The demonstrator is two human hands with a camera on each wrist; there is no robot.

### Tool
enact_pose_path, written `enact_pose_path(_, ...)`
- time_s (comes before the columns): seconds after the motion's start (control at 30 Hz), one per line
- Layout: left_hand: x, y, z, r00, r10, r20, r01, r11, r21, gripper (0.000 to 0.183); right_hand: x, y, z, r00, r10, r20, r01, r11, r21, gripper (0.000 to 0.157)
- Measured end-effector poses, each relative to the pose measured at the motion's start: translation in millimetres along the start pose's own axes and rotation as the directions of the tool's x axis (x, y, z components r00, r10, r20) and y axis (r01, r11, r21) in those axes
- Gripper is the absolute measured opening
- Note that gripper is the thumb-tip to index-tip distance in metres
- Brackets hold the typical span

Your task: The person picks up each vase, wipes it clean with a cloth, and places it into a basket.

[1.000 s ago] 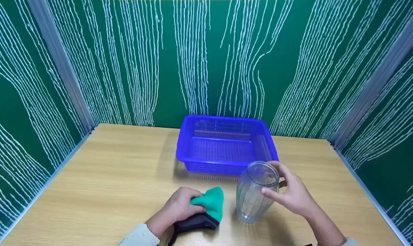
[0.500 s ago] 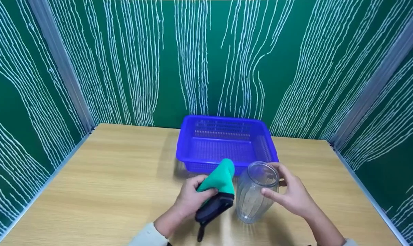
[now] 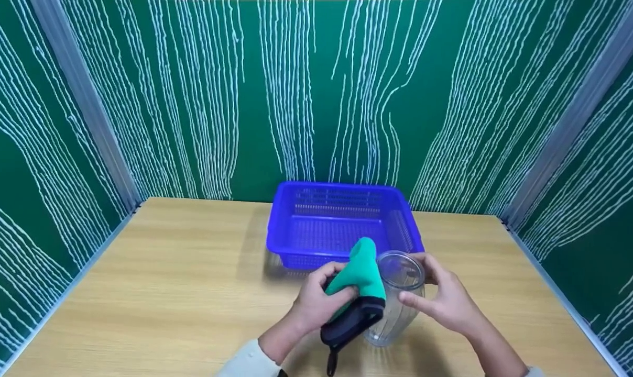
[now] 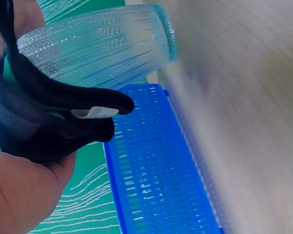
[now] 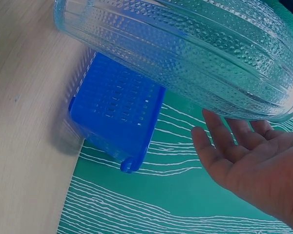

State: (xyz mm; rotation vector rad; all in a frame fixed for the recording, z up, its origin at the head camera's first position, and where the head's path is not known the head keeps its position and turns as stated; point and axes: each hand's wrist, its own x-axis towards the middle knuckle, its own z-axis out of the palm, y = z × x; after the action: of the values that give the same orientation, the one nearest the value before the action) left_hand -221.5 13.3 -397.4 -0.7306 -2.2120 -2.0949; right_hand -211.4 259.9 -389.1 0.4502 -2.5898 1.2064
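The left hand (image 3: 316, 302) pinches the green and black mitt (image 3: 366, 277) just beside the glass vase (image 3: 397, 318), while the right hand (image 3: 450, 303) curls round the vase's upper part, probably for keeping it steady, upright on the table (image 3: 164, 293) before the blue basket (image 3: 301, 260).

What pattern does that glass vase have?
The vase has lengthwise lines with small dots between them; the right wrist view shows it best.
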Motion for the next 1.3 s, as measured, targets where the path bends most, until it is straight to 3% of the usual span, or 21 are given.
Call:
enact_pose_path(0.2, 8.1, 1.0, 6.8, 0.995, -0.008, 0.096, 0.007, 1.000, 0.007, 0.049, 0.0, -2.7, -1.6, 1.000, 0.009, 0.013, -0.009, 1.000, 0.027, 0.056)
enact_pose_path(0.4, 20.4, -16.9, 12.2, 0.980, -0.086, 0.180, 0.061, 0.988, 0.141, 0.070, -2.1, -18.7, -4.7, 1.000, 0.012, 0.013, -0.012, 0.999, 0.040, 0.061)
enact_pose_path(0.57, 26.5, -18.0, 16.3, 0.969, -0.103, 0.223, 0.059, 0.979, 0.196, 0.083, -3.1, -24.5, -5.2, 1.000, 0.011, 0.003, -0.011, 0.999, 0.043, 0.065)
enact_pose_path(0.7, 26.1, -16.7, 21.3, 0.976, -0.100, 0.192, 0.046, 0.963, 0.266, 0.088, -1.9, -12.6, -1.6, 1.000, 0.012, 0.000, -0.012, 1.000, 0.016, 0.064)
enact_pose_path(0.83, 26.0, -16.4, 24.8, 0.991, -0.010, 0.133, -0.036, 0.942, 0.335, 0.088, -0.2, -3.6, 1.1, 1.000, 0.000, 0.008, 0.000, 1.000, 0.009, 0.063)
enact_pose_path(0.93, 25.8, -16.8, 26.1, 0.993, 0.037, 0.116, -0.077, 0.931, 0.356, 0.091, -0.1, -1.5, 1.4, 1.000, 0.015, 0.022, -0.016, 1.000, 0.018, 0.062)
enact_pose_path(1.3, 28.3, -20.8, 27.4, 0.992, -0.022, 0.124, -0.024, 0.933, 0.359, 0.084, 0.8, -1.5, -1.0, 0.999, 0.022, 0.029, -0.022, 1.000, 0.015, 0.057)
